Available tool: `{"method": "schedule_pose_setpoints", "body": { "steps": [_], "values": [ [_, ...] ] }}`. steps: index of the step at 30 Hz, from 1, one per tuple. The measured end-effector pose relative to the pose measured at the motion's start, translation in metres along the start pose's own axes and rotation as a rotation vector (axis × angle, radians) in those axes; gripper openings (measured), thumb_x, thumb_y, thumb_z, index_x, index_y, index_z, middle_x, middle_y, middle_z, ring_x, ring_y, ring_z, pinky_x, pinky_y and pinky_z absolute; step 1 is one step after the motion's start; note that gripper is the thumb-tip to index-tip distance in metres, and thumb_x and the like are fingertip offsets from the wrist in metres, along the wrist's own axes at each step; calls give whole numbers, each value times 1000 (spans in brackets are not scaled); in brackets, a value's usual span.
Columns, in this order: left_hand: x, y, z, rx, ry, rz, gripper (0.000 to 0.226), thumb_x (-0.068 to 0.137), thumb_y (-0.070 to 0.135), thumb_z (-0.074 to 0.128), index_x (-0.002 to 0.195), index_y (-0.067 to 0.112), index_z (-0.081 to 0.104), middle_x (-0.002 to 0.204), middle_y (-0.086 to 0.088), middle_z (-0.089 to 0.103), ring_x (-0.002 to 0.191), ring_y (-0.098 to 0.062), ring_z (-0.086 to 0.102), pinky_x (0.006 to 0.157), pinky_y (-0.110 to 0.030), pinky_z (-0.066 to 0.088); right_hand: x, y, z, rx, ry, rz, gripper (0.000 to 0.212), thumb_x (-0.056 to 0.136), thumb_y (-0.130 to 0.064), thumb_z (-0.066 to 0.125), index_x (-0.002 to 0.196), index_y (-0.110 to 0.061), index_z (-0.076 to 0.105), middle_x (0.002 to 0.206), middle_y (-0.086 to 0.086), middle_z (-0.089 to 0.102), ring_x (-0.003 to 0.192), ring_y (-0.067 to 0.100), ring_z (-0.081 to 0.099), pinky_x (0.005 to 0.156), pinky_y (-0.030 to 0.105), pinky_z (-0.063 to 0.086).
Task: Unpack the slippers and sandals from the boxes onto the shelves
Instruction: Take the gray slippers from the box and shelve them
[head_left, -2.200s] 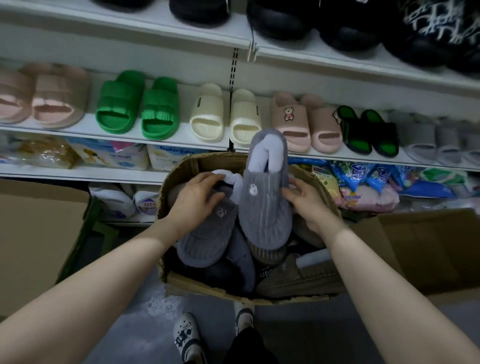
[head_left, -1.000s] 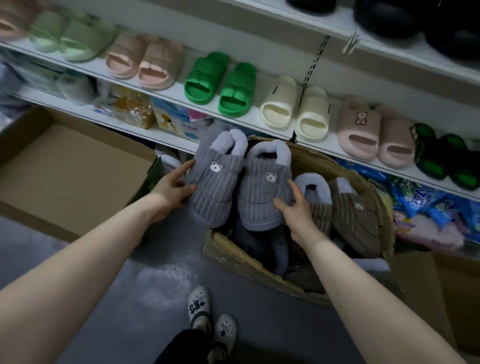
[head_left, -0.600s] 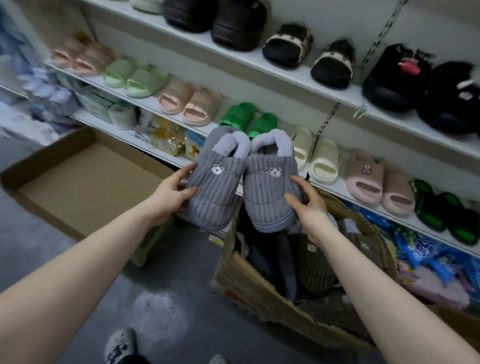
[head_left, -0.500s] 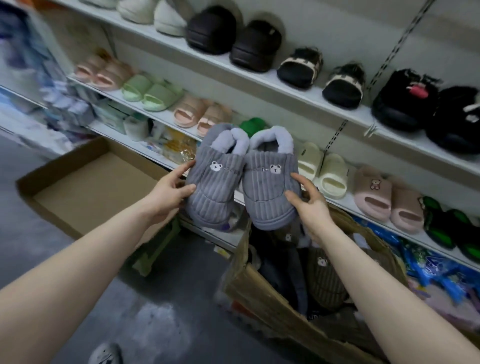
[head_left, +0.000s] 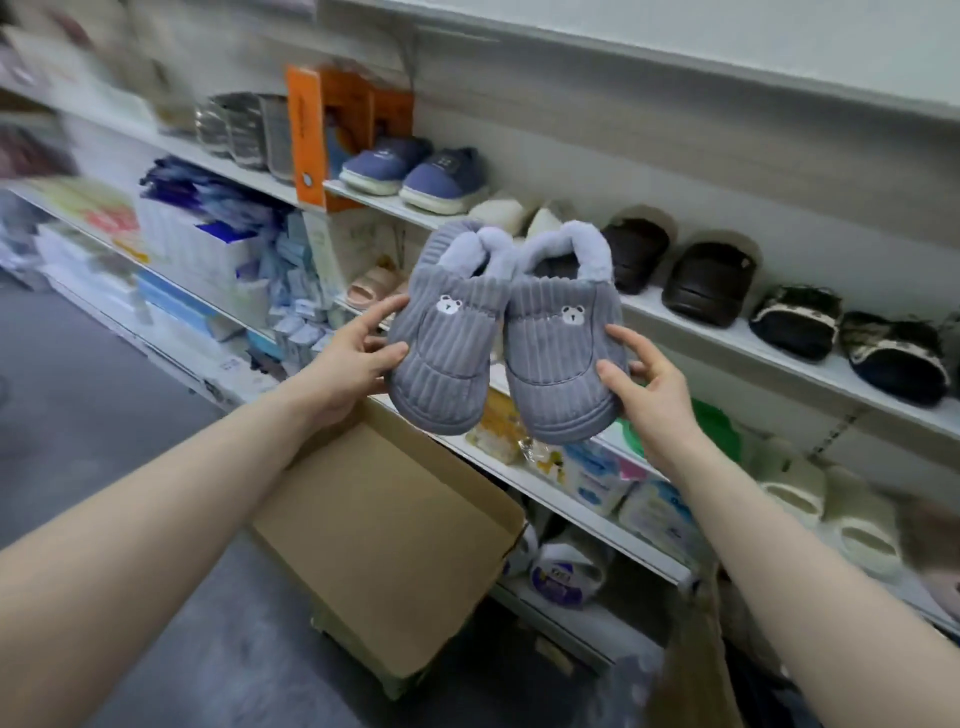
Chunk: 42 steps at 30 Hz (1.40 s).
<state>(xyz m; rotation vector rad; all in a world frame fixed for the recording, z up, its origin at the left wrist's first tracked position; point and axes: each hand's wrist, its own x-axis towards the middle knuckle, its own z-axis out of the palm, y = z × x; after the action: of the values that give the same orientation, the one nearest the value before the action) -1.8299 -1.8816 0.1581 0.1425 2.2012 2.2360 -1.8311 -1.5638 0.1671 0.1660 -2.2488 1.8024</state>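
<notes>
I hold a pair of grey corduroy slippers with fleece lining and small bear patches, side by side in the air in front of the shelves. My left hand grips the left slipper at its outer side. My right hand grips the right slipper at its outer side. Behind them runs a white shelf with blue slippers, cream slippers, dark brown clogs and black furry slippers. The edge of the box of slippers shows at the bottom right.
An open brown cardboard box stands on the floor below my left arm. An orange carton stands at the shelf's left end. Lower shelves hold packaged goods, cream slides and green slides. Grey floor lies to the left.
I have lifted both grey slippers out of the box and up to the higher shelf's level. My view has swung left and up, so the box of slippers has slid to the bottom right corner.
</notes>
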Motion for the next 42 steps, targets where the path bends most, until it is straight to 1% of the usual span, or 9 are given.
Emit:
{"method": "schedule_pose_setpoints", "body": {
  "steps": [3, 6, 10, 16, 18, 25, 31, 36, 42],
  "values": [
    [17, 27, -49, -5, 23, 55, 53, 98, 6, 50, 140, 36, 43, 117, -11, 61, 97, -22, 64, 69, -27, 56, 31, -33, 47, 10, -33, -52, 37, 93, -18, 66, 120, -43, 63, 113, 0, 56, 105, 28, 59, 77, 41, 60],
    [42, 55, -89, -25, 55, 111, 53, 98, 7, 49, 141, 37, 42, 114, -10, 65, 98, -23, 66, 73, -31, 58, 66, -68, 81, -20, -55, -177, 38, 90, -22, 68, 115, -50, 64, 115, -4, 61, 117, 30, 57, 93, 49, 54],
    [86, 95, -130, -88, 75, 217, 52, 98, 4, 49, 139, 35, 45, 109, -12, 65, 85, -16, 68, 66, -28, 57, 121, -116, 112, -33, -37, -278, 38, 92, -13, 68, 121, -36, 65, 101, -11, 63, 91, 12, 64, 91, 45, 57],
    [163, 158, -167, -145, 89, 321, 48, 98, 4, 47, 135, 35, 46, 93, -7, 68, 75, -14, 67, 61, -28, 57, 206, -183, 143, -33, -12, -398, 37, 93, -10, 66, 121, -34, 64, 99, -12, 60, 82, -4, 62, 77, 21, 54],
    [187, 177, -175, -182, 106, 335, 47, 99, 4, 46, 135, 33, 46, 85, -3, 69, 67, -13, 66, 60, -27, 56, 234, -203, 153, -57, -16, -414, 37, 93, -14, 66, 115, -44, 64, 104, -4, 63, 93, 10, 64, 79, 30, 57],
    [286, 226, -207, -222, 127, 289, 37, 101, 11, 45, 133, 30, 47, 98, -4, 65, 72, -16, 62, 58, -30, 56, 322, -238, 199, 46, 105, -272, 25, 94, -13, 61, 116, -27, 63, 101, 10, 67, 89, 27, 67, 80, 48, 58],
    [382, 261, -239, -198, 18, 204, 37, 99, 10, 46, 132, 23, 53, 112, -11, 63, 94, -24, 63, 59, -34, 58, 385, -257, 232, 168, 252, -126, 13, 98, -14, 56, 106, -9, 65, 105, 11, 64, 92, 24, 63, 65, 39, 62],
    [448, 282, -255, -200, 0, 106, 31, 99, 12, 45, 127, 18, 56, 116, -15, 60, 102, -27, 63, 57, -31, 57, 431, -272, 259, 129, 291, -96, 19, 101, -17, 52, 111, -4, 63, 98, 8, 61, 84, 17, 60, 73, 37, 62],
    [484, 288, -260, 136, 23, 326, 47, 94, 52, 50, 127, 19, 47, 141, -12, 43, 119, -27, 49, 107, -47, 40, 453, -268, 269, -513, 193, -189, 64, 79, -67, 65, 130, -30, 52, 120, -9, 55, 109, 10, 54, 83, 23, 44]
  ]
}}
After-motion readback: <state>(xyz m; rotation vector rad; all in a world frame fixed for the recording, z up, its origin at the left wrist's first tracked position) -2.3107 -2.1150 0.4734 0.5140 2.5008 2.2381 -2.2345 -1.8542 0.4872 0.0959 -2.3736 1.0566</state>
